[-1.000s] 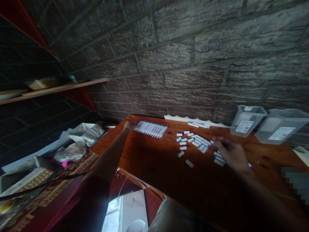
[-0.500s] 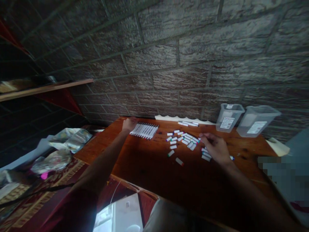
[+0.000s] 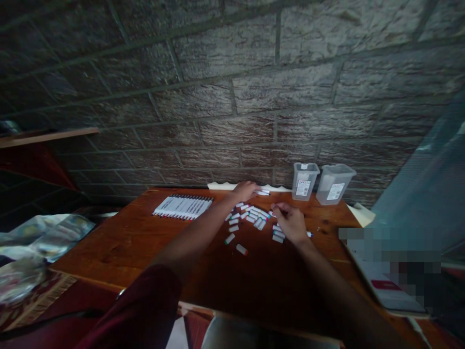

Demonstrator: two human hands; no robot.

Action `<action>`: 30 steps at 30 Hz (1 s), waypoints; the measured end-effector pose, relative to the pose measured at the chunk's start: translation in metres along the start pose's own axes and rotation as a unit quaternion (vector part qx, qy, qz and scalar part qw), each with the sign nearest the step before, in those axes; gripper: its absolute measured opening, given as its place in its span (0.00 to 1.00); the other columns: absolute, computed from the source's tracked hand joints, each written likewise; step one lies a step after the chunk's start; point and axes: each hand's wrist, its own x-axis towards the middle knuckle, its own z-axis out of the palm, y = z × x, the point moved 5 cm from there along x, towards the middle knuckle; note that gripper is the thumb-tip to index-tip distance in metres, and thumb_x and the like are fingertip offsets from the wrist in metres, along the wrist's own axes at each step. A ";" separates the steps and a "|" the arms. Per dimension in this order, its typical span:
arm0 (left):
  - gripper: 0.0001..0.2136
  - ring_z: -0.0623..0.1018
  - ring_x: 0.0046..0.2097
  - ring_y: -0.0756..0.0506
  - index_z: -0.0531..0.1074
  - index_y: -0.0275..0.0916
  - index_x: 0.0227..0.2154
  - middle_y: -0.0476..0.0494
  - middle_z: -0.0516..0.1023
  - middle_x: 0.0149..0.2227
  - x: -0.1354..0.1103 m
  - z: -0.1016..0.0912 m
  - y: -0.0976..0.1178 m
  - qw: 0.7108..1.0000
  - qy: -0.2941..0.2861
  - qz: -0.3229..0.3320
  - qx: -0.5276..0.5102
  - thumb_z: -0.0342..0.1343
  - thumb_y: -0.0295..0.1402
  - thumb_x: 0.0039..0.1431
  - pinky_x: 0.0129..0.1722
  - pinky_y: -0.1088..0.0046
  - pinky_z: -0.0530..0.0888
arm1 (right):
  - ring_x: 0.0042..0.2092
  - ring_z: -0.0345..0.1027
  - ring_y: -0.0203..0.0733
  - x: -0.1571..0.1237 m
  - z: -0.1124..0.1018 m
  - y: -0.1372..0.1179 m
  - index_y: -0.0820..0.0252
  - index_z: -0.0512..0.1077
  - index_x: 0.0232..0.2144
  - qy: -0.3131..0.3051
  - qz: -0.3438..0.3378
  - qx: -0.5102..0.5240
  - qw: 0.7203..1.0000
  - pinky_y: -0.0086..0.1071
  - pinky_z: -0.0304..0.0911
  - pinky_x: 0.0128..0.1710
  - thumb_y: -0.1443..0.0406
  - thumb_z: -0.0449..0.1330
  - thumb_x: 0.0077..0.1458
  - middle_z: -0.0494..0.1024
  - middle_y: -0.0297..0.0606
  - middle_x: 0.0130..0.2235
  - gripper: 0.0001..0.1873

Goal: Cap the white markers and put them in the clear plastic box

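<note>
A wooden table (image 3: 145,242) holds a neat row of markers (image 3: 182,207) at its far left and a loose scatter of white marker caps (image 3: 250,215) in the middle. My left hand (image 3: 246,190) reaches over the far side of the caps, close to a few markers (image 3: 262,192) by the wall; its fingers are curled down and what they touch is too small to make out. My right hand (image 3: 289,223) rests on the right end of the scatter, fingers bent over several caps.
Two clear plastic tubs (image 3: 304,181) (image 3: 334,183) with labels stand at the back right against the brick wall. A white strip (image 3: 221,186) lies along the wall. Papers (image 3: 385,286) sit at the right edge; crumpled bags (image 3: 47,232) lie left of the table.
My left hand has left the marker row and swung right to the far side of the caps. The camera has turned right; my right hand has stayed on the caps.
</note>
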 end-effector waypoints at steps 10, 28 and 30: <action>0.08 0.77 0.46 0.44 0.76 0.40 0.36 0.42 0.78 0.44 0.010 -0.003 0.012 1.000 -0.018 0.009 0.006 0.56 0.26 0.54 0.47 0.71 0.70 | 0.33 0.74 0.42 0.005 -0.006 0.001 0.57 0.77 0.29 0.011 0.005 -0.009 1.000 0.31 0.64 0.35 0.52 0.55 0.56 0.80 0.36 0.29 0.18; 0.10 0.79 0.44 0.46 0.73 0.38 0.39 0.39 0.77 0.46 -0.154 -0.058 0.017 0.827 0.370 -0.005 -0.424 0.60 0.37 0.57 0.46 0.67 0.76 | 0.35 0.71 0.41 -0.012 0.019 -0.014 0.59 0.77 0.30 -0.089 0.044 0.107 0.989 0.32 0.64 0.37 0.47 0.59 0.52 0.80 0.37 0.32 0.21; 0.06 0.78 0.46 0.45 0.75 0.39 0.38 0.39 0.78 0.46 -0.155 -0.060 0.035 0.863 0.342 0.056 -0.367 0.59 0.33 0.58 0.48 0.66 0.75 | 0.34 0.70 0.39 -0.018 0.027 -0.022 0.59 0.78 0.31 -0.125 0.085 0.178 0.972 0.30 0.63 0.33 0.47 0.60 0.50 0.81 0.37 0.34 0.21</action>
